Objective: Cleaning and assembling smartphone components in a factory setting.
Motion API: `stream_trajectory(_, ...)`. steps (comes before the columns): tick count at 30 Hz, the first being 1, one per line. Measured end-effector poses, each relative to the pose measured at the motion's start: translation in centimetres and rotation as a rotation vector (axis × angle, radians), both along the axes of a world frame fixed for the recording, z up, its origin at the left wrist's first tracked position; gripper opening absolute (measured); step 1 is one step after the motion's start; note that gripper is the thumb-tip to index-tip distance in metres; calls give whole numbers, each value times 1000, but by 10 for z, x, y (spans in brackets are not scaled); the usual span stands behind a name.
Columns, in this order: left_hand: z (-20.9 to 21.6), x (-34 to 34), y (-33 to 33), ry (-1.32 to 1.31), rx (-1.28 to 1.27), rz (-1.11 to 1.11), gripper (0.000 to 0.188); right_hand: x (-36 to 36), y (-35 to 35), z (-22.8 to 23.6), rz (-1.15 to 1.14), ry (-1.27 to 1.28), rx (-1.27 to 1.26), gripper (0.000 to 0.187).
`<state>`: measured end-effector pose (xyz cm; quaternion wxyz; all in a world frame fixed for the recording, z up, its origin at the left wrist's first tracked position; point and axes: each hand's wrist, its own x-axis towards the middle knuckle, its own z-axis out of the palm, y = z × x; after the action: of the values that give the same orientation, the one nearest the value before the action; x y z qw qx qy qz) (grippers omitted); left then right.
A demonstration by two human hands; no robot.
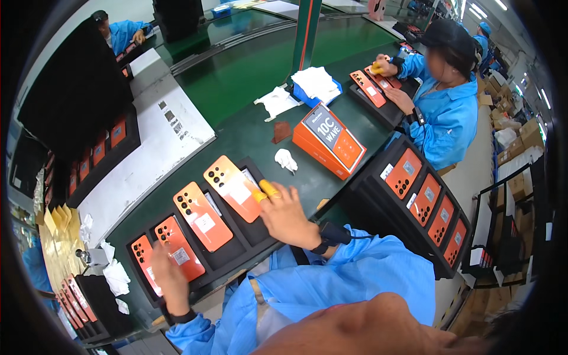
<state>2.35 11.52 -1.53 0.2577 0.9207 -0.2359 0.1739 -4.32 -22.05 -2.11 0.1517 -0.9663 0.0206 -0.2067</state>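
Observation:
In front of me is a black foam tray (pixel 239 251) with orange phones lying back side up. My right hand (pixel 290 218), with yellow covers on two fingertips, grips the right edge of the rightmost phone (pixel 234 188). That phone sits out of line with its slot, above the tray. Next to it a second phone (pixel 203 217) rests partly over its slot. My left hand (pixel 168 278) is slightly blurred, its fingers stretched out above the left end of the tray. It partly covers a third phone (pixel 180 251) and the leftmost phone (pixel 144 260).
An orange phone box (pixel 331 142), a crumpled white wipe (pixel 286 160) and a blue bin of white cloths (pixel 316 89) stand beyond the tray. Stacked trays of phones (pixel 408 201) are at right. A co-worker (pixel 447 106) handles phones there. A white board (pixel 154 124) lies left.

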Motion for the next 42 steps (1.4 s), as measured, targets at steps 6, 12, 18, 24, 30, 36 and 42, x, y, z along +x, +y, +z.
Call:
stream_trajectory(6, -32, -20, 136, 26, 208, 807, 37, -1, -13, -12, -31, 70, 210, 48)
stream_trajectory(12, -71, -16, 133, 210, -332, 680, 43, 16, -24, -17, 21, 14, 195, 46)
stream_trajectory(18, -67, -15, 115, 336, -426, 657, 38, 25, -50, -2, -83, -66, 215, 33)
stream_trajectory(24, -70, -24, 120, 242, -433, 594, 39, 50, -78, -3, -216, -80, 45, 16)
stream_trajectory(30, -65, -15, 91, 214, -351, 560, 39, 59, -101, -9, -284, 40, -64, 10)
stream_trajectory(36, -53, -34, 62, 190, -320, 473, 41, 57, -87, 9, -225, -162, -61, 10)
stream_trajectory(42, -35, -31, 40, 187, -218, 491, 43, 31, -31, 21, 45, -201, 70, 17)
